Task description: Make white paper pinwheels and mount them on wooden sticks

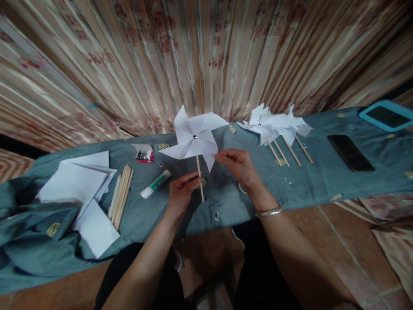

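Observation:
A white paper pinwheel (189,148) with a silver pin at its centre stands upright on a thin wooden stick (198,167) in front of me. My left hand (183,189) is closed around the stick below the blades. At the pinwheel's lower right blade, my right hand (235,165) pinches the paper edge between thumb and fingertips; a silver bracelet (269,212) circles that wrist. Left of the pinwheel lie a glue stick (155,184) and a small open box of pins (144,154).
Several finished pinwheels (280,125) overlap at the right, sticks toward me. Beyond them lie a black phone (350,153) and a blue-framed tablet-like device (387,115). White paper sheets (72,181) and bundled wooden sticks (121,196) rest at left on the green cloth (309,183). A curtain (193,56) hangs behind.

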A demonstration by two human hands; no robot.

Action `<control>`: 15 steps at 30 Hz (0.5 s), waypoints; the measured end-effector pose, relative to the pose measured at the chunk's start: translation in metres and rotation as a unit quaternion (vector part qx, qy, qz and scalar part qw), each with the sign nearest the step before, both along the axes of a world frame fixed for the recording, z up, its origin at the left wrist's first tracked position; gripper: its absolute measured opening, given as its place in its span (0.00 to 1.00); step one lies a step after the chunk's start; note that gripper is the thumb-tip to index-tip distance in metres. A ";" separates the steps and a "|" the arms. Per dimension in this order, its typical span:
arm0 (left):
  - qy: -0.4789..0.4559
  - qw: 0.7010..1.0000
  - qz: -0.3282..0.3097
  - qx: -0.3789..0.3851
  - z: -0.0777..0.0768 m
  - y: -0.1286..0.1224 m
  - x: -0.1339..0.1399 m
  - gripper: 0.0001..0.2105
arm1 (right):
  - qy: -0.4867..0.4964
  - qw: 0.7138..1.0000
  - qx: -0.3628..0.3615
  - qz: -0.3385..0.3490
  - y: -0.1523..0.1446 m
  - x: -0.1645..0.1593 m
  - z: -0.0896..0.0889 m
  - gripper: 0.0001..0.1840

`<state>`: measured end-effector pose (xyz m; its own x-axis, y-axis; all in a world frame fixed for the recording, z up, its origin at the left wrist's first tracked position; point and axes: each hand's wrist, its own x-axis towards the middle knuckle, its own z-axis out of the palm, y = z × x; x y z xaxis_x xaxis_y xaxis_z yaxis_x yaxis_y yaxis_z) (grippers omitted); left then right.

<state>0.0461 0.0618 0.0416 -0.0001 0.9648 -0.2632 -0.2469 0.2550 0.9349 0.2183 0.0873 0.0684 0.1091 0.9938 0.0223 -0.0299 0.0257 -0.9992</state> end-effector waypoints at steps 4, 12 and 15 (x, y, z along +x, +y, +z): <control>0.008 1.000 0.001 0.005 0.001 -0.001 0.000 0.13 | 0.009 1.000 -0.011 0.011 -0.002 -0.001 0.001 0.19; -0.014 1.000 0.001 0.007 -0.001 0.000 0.001 0.13 | 0.025 0.999 -0.015 0.033 -0.004 -0.006 0.000 0.18; -0.031 1.000 0.004 -0.001 -0.002 0.000 0.002 0.13 | 0.031 0.999 -0.019 0.037 -0.005 -0.008 0.001 0.18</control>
<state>0.0476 0.0617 0.0398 0.0083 0.9645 -0.2640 -0.3060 0.2538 0.9176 0.2106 0.0824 0.0696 0.0348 0.9992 -0.0210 -0.0927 -0.0177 -0.9955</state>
